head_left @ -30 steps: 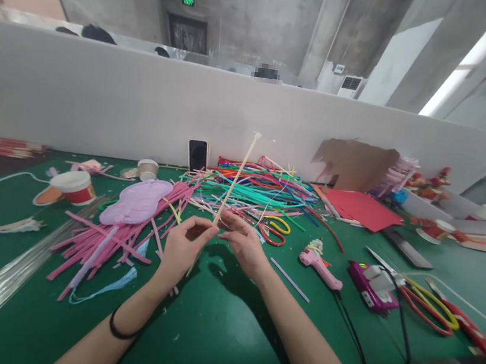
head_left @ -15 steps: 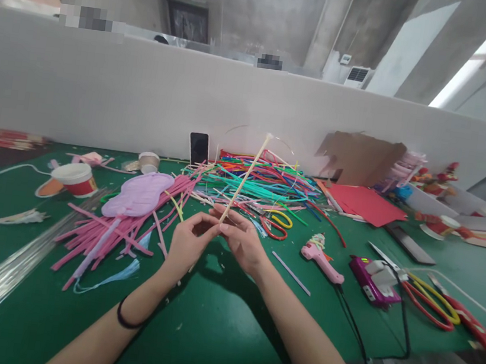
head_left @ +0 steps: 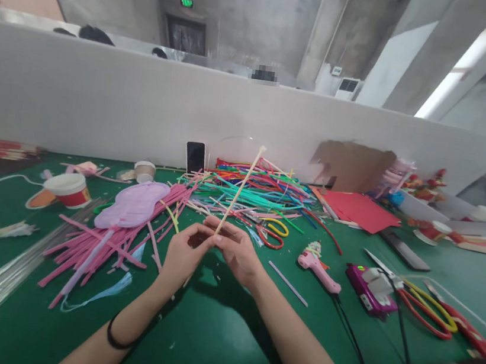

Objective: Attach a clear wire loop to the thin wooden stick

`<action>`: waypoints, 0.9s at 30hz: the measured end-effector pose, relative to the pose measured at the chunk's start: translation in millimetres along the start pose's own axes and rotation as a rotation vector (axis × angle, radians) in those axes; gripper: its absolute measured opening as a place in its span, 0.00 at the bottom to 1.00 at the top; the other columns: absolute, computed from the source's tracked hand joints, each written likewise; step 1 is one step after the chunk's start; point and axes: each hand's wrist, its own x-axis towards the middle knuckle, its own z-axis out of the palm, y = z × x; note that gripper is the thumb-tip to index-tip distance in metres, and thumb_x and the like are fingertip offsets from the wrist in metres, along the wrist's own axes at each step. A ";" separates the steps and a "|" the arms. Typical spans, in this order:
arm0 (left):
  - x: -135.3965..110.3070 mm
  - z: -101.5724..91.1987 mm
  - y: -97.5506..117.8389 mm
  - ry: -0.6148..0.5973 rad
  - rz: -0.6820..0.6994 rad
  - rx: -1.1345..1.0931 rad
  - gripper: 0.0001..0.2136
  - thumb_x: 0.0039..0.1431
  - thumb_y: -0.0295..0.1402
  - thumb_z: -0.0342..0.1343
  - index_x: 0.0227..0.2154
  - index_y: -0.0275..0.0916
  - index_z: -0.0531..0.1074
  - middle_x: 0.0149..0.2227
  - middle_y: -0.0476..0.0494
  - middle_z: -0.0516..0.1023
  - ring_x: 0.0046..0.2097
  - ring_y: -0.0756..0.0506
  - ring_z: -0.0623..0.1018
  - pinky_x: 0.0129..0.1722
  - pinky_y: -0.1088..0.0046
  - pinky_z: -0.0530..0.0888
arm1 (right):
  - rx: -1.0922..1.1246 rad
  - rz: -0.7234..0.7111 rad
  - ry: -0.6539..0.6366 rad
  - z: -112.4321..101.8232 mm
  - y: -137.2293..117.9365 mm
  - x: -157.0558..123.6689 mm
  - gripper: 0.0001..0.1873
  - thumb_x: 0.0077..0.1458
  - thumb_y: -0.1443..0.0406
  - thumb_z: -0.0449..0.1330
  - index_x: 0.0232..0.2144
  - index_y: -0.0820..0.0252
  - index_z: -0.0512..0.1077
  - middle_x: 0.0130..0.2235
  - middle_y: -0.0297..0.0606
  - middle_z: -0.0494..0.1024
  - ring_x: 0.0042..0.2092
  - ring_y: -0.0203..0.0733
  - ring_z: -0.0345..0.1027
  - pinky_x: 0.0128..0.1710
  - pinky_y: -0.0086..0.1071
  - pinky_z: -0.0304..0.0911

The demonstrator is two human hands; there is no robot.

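Note:
Both my hands meet over the near middle of the table around one thin cream-coloured stick (head_left: 240, 192). It slants up and away to a pale, lumpy tip, and its lower end shows beneath my left hand (head_left: 186, 253). The fingertips of that hand pinch the stick. Pressed against the same spot are the thumb and fingers of my right hand (head_left: 240, 254). Behind the stick lies a heap of coloured pipe cleaners (head_left: 264, 191). Scissors with red and yellow handles (head_left: 272, 233) rest just beyond my right hand.
Left of my hands, a lilac fuzzy panel (head_left: 134, 206) lies on pink strips (head_left: 76, 252). A paper cup (head_left: 69, 189) and clear strands (head_left: 1, 281) are farther left. On the right are a pink glue gun (head_left: 320, 273), purple power strip (head_left: 372, 291) and red sheets (head_left: 358, 211).
The whole view has shifted, so the table and hands sit slightly lower in the picture. My two hands keep their hold on the stick, with little visible change in grip.

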 end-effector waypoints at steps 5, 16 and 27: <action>2.0 -2.8 -4.8 -0.025 0.009 -0.026 0.11 0.51 0.41 0.65 0.29 0.38 0.77 0.29 0.48 0.80 0.32 0.47 0.78 0.35 0.75 0.74 | -0.022 -0.008 -0.062 -11.9 -5.5 1.0 0.28 0.43 0.62 0.73 0.49 0.51 0.77 0.52 0.38 0.78 0.54 0.46 0.70 0.57 0.41 0.60; -5.6 -35.0 1.8 -0.052 -0.076 0.150 0.14 0.50 0.46 0.64 0.29 0.39 0.77 0.28 0.47 0.79 0.31 0.46 0.77 0.33 0.73 0.72 | -0.135 -0.291 0.401 -50.8 -43.2 -14.9 0.30 0.49 0.49 0.67 0.54 0.47 0.71 0.56 0.39 0.74 0.55 0.47 0.68 0.52 0.41 0.65; -84.5 -70.0 -7.1 -0.480 -0.176 0.643 0.15 0.58 0.47 0.55 0.30 0.40 0.77 0.28 0.47 0.77 0.29 0.46 0.75 0.32 0.71 0.70 | -0.580 -0.303 0.629 -81.6 -56.1 -84.6 0.23 0.56 0.49 0.62 0.50 0.50 0.73 0.52 0.39 0.76 0.54 0.46 0.69 0.54 0.43 0.64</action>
